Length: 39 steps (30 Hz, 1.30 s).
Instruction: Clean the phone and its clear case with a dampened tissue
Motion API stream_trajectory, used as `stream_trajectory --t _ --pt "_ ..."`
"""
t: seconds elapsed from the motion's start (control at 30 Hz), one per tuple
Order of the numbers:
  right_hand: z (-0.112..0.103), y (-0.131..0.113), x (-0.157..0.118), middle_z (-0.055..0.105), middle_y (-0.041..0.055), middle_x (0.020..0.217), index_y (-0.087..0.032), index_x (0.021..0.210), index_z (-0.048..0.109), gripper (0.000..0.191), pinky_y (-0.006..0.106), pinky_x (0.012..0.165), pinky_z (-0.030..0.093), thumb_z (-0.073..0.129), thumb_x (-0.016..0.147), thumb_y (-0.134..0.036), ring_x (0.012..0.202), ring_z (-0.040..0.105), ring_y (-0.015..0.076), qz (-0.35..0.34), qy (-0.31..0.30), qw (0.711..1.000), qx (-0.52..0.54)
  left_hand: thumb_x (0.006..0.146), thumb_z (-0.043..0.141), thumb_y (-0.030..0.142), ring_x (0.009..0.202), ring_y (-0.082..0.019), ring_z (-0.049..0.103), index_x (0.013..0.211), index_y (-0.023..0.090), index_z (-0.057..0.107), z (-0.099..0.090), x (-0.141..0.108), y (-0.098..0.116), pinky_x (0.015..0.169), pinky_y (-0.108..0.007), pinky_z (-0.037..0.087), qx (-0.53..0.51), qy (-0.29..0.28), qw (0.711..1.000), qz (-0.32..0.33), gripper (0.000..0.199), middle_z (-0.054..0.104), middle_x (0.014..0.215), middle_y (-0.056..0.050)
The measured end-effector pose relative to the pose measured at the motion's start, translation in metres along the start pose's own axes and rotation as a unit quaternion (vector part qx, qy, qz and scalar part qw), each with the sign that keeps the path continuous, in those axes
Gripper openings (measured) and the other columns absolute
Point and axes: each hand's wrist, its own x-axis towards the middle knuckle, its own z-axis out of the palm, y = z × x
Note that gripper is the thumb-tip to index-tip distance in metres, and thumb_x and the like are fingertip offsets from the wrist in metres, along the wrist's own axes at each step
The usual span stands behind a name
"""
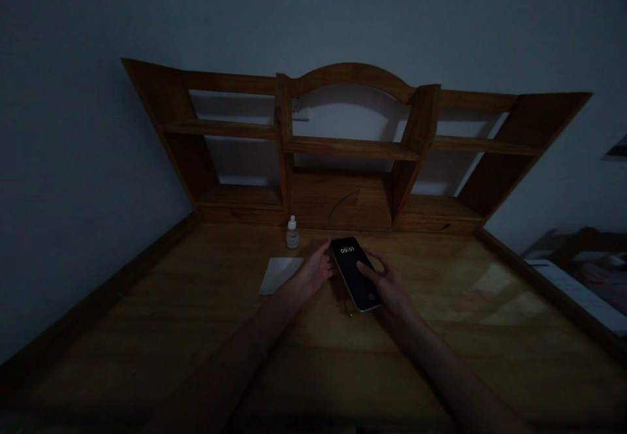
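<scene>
A dark smartphone (350, 282) is tilted above the desk, its lock screen lit with the time 09:51. My right hand (390, 286) grips its right side, with the thumb over the glass and the other fingers around the edge. Along the phone's upper left edge, my left hand (316, 270) holds it with bent fingers, some partly hidden behind it. Below the phone, a small thin object (349, 314) with a shiny tip lies on the wood, too dim to name. A white sheet (278, 273), paper or cloth, lies beside my left wrist.
A small dropper bottle (292, 235) with a white top stands upright behind the sheet. At the back of the wooden desk (206, 329) rises a wooden shelf unit (350, 150) against the wall. Beyond the right edge is a white flat item (578, 293). The room is dim.
</scene>
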Motion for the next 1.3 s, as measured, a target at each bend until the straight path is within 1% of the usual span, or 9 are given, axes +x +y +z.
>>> stream_trajectory --t 0.37,0.5,0.57,0.7,0.83,1.0,1.1,1.23,1.3 --pt "0.003 -0.002 0.0 0.073 0.0065 0.091 -0.025 0.12 0.06 0.065 0.029 0.051 0.052 0.084 0.061 -0.04 0.064 0.068 0.0208 0.032 0.028 0.998 0.047 0.088 0.048 0.056 0.078 -0.016 0.063 0.105 0.013 0.064 0.014 -0.005 -0.008 0.073 -0.027 0.049 0.029 0.061 0.998 0.015 0.048 0.068 0.097 -0.011" --pt "0.004 -0.003 -0.002 0.073 0.0074 0.096 -0.026 0.122 0.059 0.066 0.031 0.056 0.054 0.084 0.061 -0.039 0.069 0.069 0.0221 0.041 0.021 0.996 0.07 0.085 0.051 0.059 0.083 -0.019 0.063 0.106 0.014 0.064 0.015 -0.006 -0.014 0.076 -0.031 0.048 0.025 0.047 0.998 0.03 0.051 0.067 0.1 -0.013" --pt "0.004 -0.002 -0.002 0.073 0.0072 0.095 -0.026 0.124 0.057 0.067 0.032 0.057 0.054 0.082 0.064 -0.04 0.068 0.069 0.0221 0.034 0.011 0.997 0.068 0.083 0.054 0.059 0.087 -0.021 0.063 0.11 0.018 0.062 0.015 -0.006 -0.017 0.075 -0.032 0.048 0.026 0.027 0.997 0.064 0.05 0.066 0.105 -0.012" --pt "0.002 0.0 -0.001 0.073 0.0044 0.091 -0.033 0.14 0.04 0.079 0.034 0.058 0.055 0.077 0.07 -0.043 0.063 0.069 0.0209 0.014 -0.011 0.999 0.047 0.077 0.068 0.046 0.098 -0.021 0.061 0.121 0.031 0.054 0.019 -0.01 -0.018 0.074 -0.03 0.049 0.049 0.017 0.985 0.163 0.049 0.061 0.118 -0.005" --pt "0.002 -0.001 0.003 0.073 0.0032 0.084 -0.031 0.148 0.024 0.096 0.034 0.06 0.055 0.078 0.069 -0.04 0.063 0.069 0.0213 0.012 -0.005 1.0 0.018 0.075 0.07 0.036 0.095 -0.02 0.061 0.115 0.029 0.054 0.023 -0.014 -0.017 0.071 -0.029 0.05 0.055 0.024 0.983 0.172 0.044 0.061 0.114 -0.005" --pt "0.004 -0.007 0.004 0.073 0.004 0.082 -0.029 0.146 0.027 0.093 0.034 0.058 0.055 0.078 0.069 -0.036 0.066 0.07 0.0235 0.042 0.015 0.999 0.002 0.074 0.068 0.03 0.089 -0.019 0.061 0.111 0.027 0.055 0.018 -0.007 -0.021 0.067 -0.028 0.05 0.061 0.068 0.981 0.172 0.039 0.062 0.109 -0.006" --pt "0.0 -0.011 0.003 0.073 0.0052 0.086 -0.032 0.145 0.028 0.089 0.034 0.053 0.055 0.077 0.071 -0.036 0.069 0.071 0.0254 0.053 -0.002 0.999 0.009 0.073 0.069 0.028 0.089 -0.018 0.061 0.109 0.026 0.055 0.008 0.003 -0.021 0.068 -0.027 0.05 0.045 0.101 0.976 0.188 0.039 0.062 0.109 -0.005" --pt "-0.009 -0.019 0.003 0.066 0.0008 0.054 -0.025 0.145 0.03 0.08 0.028 0.036 0.045 0.067 0.078 -0.047 0.04 0.061 0.0223 0.078 -0.066 0.989 -0.104 0.072 0.07 0.026 0.087 -0.016 0.062 0.104 0.024 0.055 -0.006 0.015 -0.016 0.07 -0.027 0.05 -0.001 0.112 0.974 0.199 0.036 0.063 0.102 -0.003" --pt "-0.014 -0.024 0.004 0.06 -0.002 0.045 -0.021 0.139 0.041 0.07 0.024 0.033 0.039 0.064 0.08 -0.048 0.031 0.053 0.0178 0.038 -0.048 0.982 -0.181 0.071 0.07 0.025 0.087 -0.016 0.062 0.102 0.024 0.055 -0.012 0.017 -0.013 0.071 -0.028 0.05 -0.01 0.114 0.974 0.197 0.035 0.063 0.1 -0.003"
